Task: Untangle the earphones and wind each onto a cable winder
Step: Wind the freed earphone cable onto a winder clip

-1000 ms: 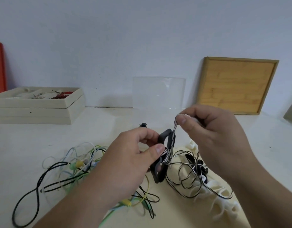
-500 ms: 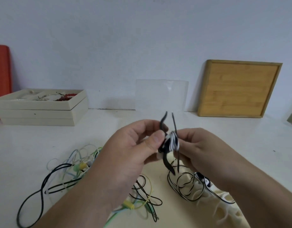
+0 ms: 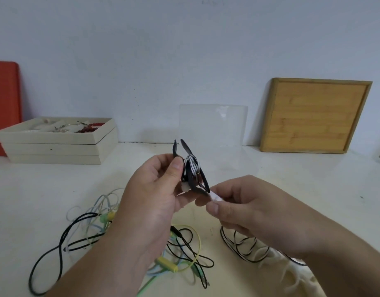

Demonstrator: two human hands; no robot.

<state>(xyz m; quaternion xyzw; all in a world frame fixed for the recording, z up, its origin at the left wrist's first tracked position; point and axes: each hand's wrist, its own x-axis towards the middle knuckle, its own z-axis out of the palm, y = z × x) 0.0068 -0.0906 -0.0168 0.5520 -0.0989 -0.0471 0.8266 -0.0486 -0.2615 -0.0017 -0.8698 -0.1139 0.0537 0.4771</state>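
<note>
White table point(image 3: 34, 200) under both hands. Far right of the right hand: wooden board point(image 3: 315, 116) leaning on the wall. Far left of the left hand: stacked beige trays point(image 3: 56, 144). Below the left hand: loose tangle of earphones point(image 3: 94, 230), black, yellow, pale blue. Under the right wrist: slack loops of black-and-white cable point(image 3: 242, 247). Left hand point(image 3: 150, 202) raised, fingers curled, pinching black cable winder point(image 3: 191, 170), some cable wound at its centre. Right hand point(image 3: 249, 209) just beside it, pinching a small white piece point(image 3: 214, 197); can't tell what.
</note>
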